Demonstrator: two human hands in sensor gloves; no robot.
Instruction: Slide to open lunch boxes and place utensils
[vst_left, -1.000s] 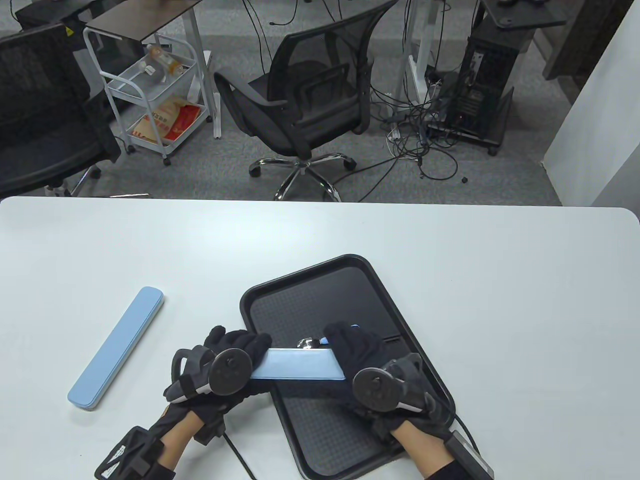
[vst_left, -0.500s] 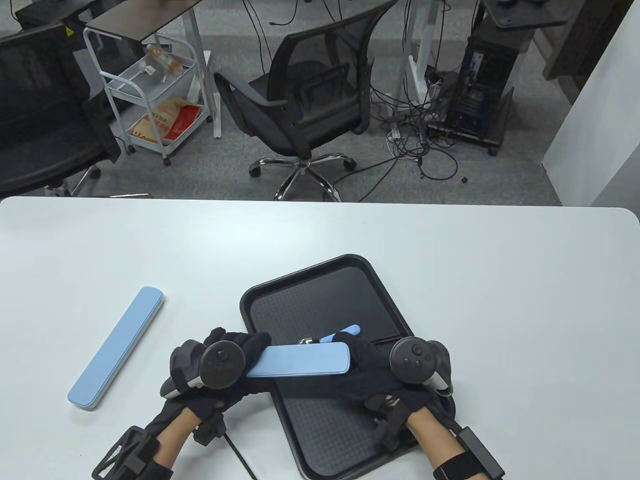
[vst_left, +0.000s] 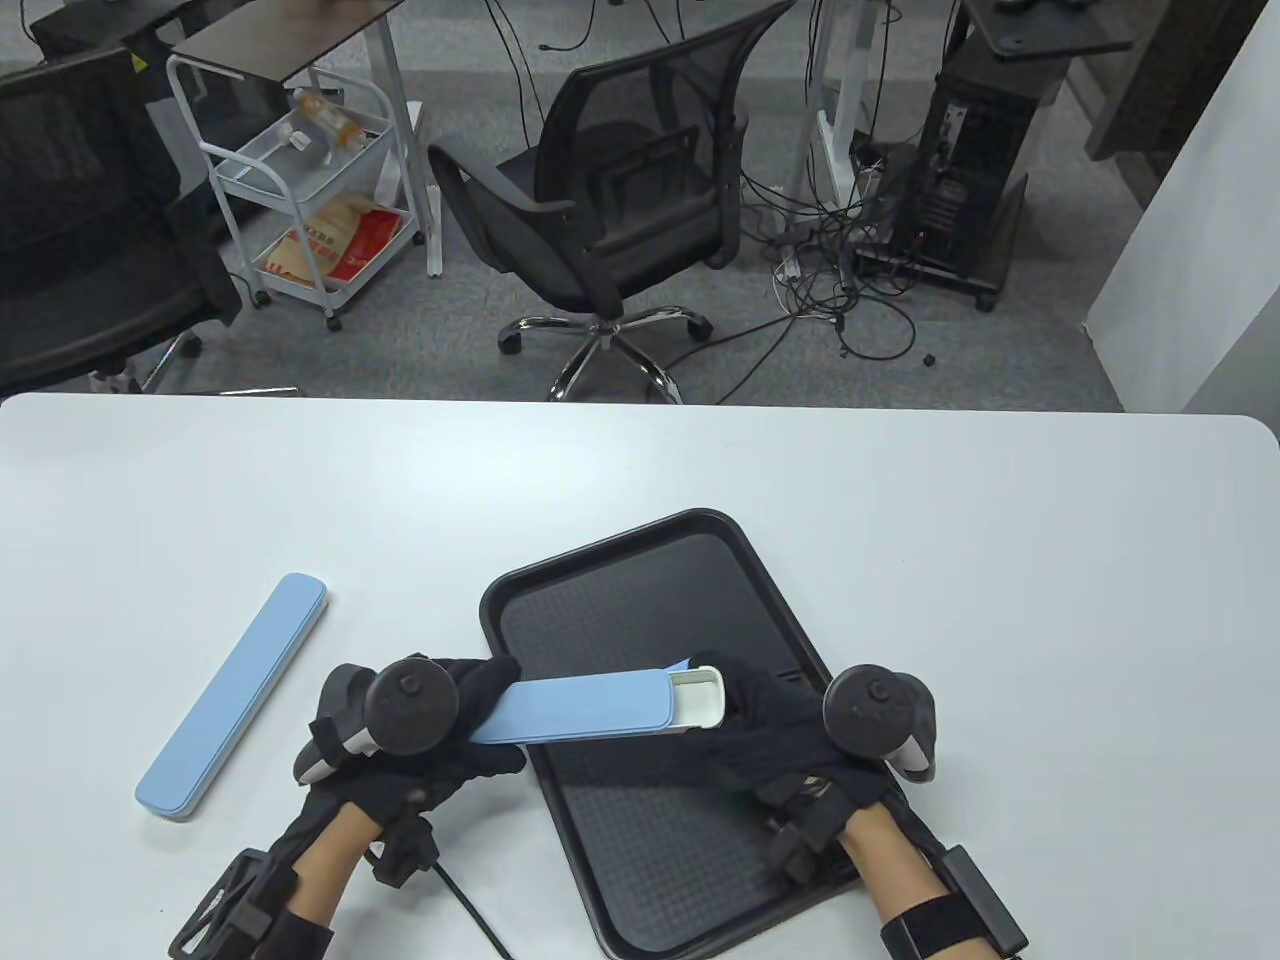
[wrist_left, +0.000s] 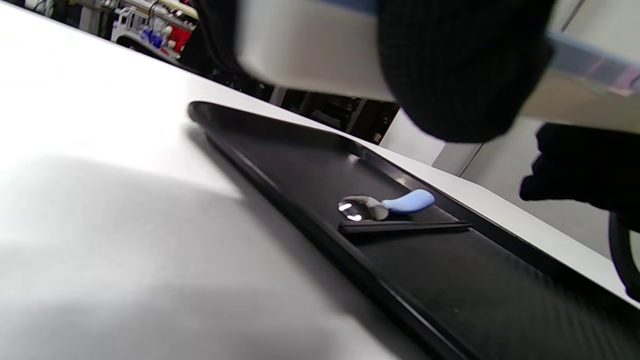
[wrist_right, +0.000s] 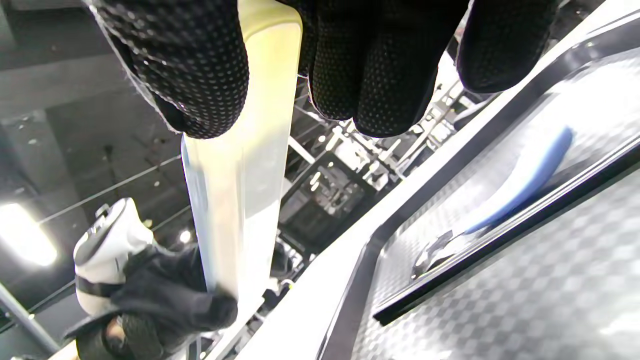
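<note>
Both hands hold a long blue utensil box (vst_left: 580, 708) level above the black tray (vst_left: 620, 560). My left hand (vst_left: 450, 715) grips the blue sleeve's left end. My right hand (vst_left: 760, 715) grips the white inner drawer (vst_left: 697, 697), which sticks a little way out of the sleeve's right end. The left wrist view shows the box from below (wrist_left: 310, 55), and the right wrist view shows it between my fingers (wrist_right: 240, 165). A blue-handled spoon (wrist_left: 387, 205) and black chopsticks (wrist_left: 405, 227) lie on the tray under the box; the right wrist view shows the spoon too (wrist_right: 520, 175).
A second blue utensil box (vst_left: 232, 698), closed, lies diagonally on the white table (vst_left: 900, 480) left of the tray. Office chairs, a cart and cables stand on the floor beyond the table's far edge.
The white drawer has slid out of the sleeve's right end. My right hand moved right with it, and my left hand and the sleeve shifted slightly left.
</note>
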